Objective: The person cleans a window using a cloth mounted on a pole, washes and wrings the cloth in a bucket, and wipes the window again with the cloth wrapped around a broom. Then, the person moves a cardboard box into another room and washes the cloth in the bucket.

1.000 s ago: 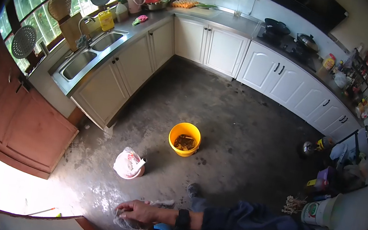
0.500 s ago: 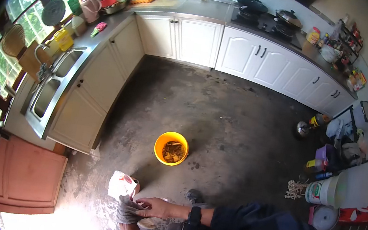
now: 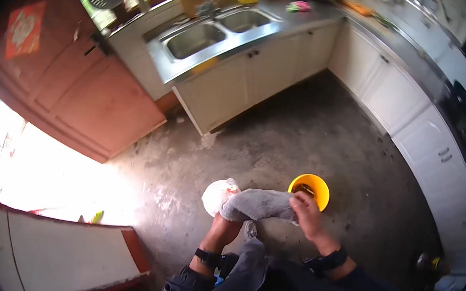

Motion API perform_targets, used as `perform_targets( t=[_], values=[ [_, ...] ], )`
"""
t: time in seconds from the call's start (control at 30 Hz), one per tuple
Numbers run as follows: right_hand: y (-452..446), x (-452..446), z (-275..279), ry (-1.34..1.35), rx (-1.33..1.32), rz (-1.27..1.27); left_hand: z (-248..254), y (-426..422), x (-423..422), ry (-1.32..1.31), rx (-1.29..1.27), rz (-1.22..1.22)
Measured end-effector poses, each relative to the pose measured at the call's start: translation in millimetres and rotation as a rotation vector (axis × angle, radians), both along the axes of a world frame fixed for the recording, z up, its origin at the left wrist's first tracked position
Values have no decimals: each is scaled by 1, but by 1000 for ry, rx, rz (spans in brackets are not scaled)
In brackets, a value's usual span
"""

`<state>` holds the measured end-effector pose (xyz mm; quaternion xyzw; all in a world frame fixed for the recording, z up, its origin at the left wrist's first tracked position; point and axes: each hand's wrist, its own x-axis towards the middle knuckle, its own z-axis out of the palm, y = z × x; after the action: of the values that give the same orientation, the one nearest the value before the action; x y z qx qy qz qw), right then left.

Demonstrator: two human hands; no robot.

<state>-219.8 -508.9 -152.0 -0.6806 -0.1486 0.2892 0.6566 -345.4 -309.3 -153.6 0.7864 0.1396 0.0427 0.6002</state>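
A grey cloth (image 3: 263, 204) is stretched sideways between my two hands, above the floor. My left hand (image 3: 225, 228) grips its left end; the cloth covers most of those fingers. At the other end, my right hand (image 3: 307, 217) pinches the cloth between thumb and fingers. Just beyond my left hand stands a white plastic container or bag (image 3: 216, 195) with red marks, partly behind the cloth. A yellow bucket (image 3: 321, 192) with dark scraps inside stands on the floor past my right hand, which overlaps its lower edge in view.
A red-brown door (image 3: 67, 92) stands at the left beside a bright doorway. Beyond it are a double sink (image 3: 196, 43) and white cabinets (image 3: 258, 92) along the counter. A white low cabinet (image 3: 63, 252) is at the lower left. Dark concrete floor (image 3: 374, 159) lies between.
My view has swung left towards the door and sink. The bunched grey cloth is now drawn out lengthwise, and my right hand has moved away from my left.
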Motion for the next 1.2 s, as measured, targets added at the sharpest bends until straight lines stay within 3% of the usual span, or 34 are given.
perform_targets(
  t=[0.03,0.1,0.2,0.23,0.3,0.4,0.47,0.53,0.63,0.73,0.93,1.07,1.2],
  values=[
    [15,3,4,130,61,19,-1,18,-8,33,158,-33],
    [51,14,24,322,170,86,-7,48,-10,-34,-551,175],
    [63,20,21,383,194,163,-42,54,-14,-75,-329,183],
    [72,24,15,465,186,202,-51,68,-17,-57,34,119],
    [86,30,6,448,187,214,-69,79,-25,-23,16,174],
    [133,39,5,471,186,189,-37,121,-28,-48,-1157,459],
    [170,40,21,564,202,154,-27,157,-38,-113,-1141,477],
    [197,40,22,592,217,185,-26,170,-45,-279,-1201,644],
    [234,43,13,566,172,296,-35,164,-45,-284,-1231,649],
    [270,49,9,583,63,436,-69,166,-45,-266,-1180,812],
    [327,94,-57,694,-306,795,-66,213,-44,-529,-1190,1040],
    [375,132,-98,1002,-475,964,-60,242,-2,-636,-1152,1265],
    [414,190,-131,1159,-666,1080,-40,265,70,-401,-1165,1489]
  ],
)
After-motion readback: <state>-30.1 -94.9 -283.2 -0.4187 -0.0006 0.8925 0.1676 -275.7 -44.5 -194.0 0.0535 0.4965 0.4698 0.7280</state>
